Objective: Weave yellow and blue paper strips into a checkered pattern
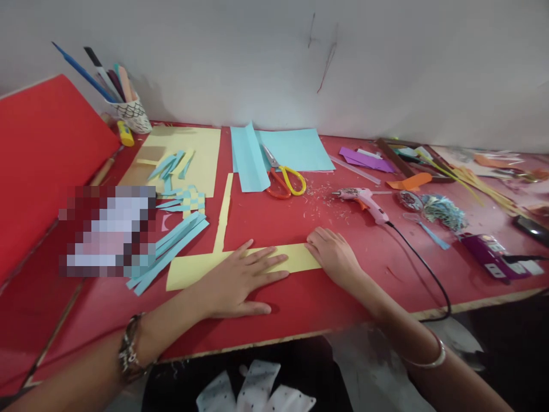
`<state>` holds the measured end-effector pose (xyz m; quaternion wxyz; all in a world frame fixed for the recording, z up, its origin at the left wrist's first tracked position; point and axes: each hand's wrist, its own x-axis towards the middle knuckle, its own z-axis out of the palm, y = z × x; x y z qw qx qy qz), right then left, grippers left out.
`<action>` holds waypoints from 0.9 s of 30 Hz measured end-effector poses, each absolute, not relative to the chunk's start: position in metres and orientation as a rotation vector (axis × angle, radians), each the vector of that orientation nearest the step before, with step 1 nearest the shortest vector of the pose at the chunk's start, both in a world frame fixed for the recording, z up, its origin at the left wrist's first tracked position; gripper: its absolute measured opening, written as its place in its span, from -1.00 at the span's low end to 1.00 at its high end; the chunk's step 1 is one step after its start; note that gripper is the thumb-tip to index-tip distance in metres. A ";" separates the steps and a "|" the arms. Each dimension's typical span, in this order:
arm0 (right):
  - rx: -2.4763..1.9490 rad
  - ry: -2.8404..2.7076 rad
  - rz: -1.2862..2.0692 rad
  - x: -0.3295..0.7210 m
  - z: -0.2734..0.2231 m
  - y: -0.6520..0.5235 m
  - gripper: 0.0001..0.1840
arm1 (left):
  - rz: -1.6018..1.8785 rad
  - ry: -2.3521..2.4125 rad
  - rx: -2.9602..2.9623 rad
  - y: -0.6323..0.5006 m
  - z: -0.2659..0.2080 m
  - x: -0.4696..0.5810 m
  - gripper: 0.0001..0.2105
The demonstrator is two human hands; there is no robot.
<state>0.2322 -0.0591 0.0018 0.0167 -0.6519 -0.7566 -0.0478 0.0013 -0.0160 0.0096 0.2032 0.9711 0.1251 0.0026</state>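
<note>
A pale yellow paper strip (189,272), wide and apparently folded, lies across the red table in front of me. Flat on its middle rests my left hand (235,277), fingers spread and the thumb off the paper's near edge. At the strip's right end, my right hand (332,254) has its fingers curled together over the paper, pinching that edge; the fingertips are partly hidden. A thin, ragged yellow strip (225,212) extends away from the wide one's far edge. Blue paper strips (175,246) and a small blue-and-yellow woven piece (194,200) sit to the left.
Scissors (285,177) lie on blue paper (295,150) at the back. A pink glue gun (364,203) trails a black cord (422,263) over the front edge. A purple power strip (491,257) is at right, a pen cup (134,114) back left, and a blurred-out object (111,229) at left.
</note>
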 end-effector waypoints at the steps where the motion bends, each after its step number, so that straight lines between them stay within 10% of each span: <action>1: -2.024 -2.356 -0.156 0.233 0.002 -0.059 -0.73 | 0.000 0.361 2.703 -0.016 0.009 -0.005 -0.47; 12: -1.890 -2.389 -0.339 0.199 0.018 -0.080 -0.66 | -0.011 0.548 2.705 -0.025 0.005 -0.052 -0.43; 27: -1.462 -2.708 0.417 0.178 0.009 -0.106 -0.29 | -0.087 0.577 2.731 -0.024 0.003 -0.049 -0.37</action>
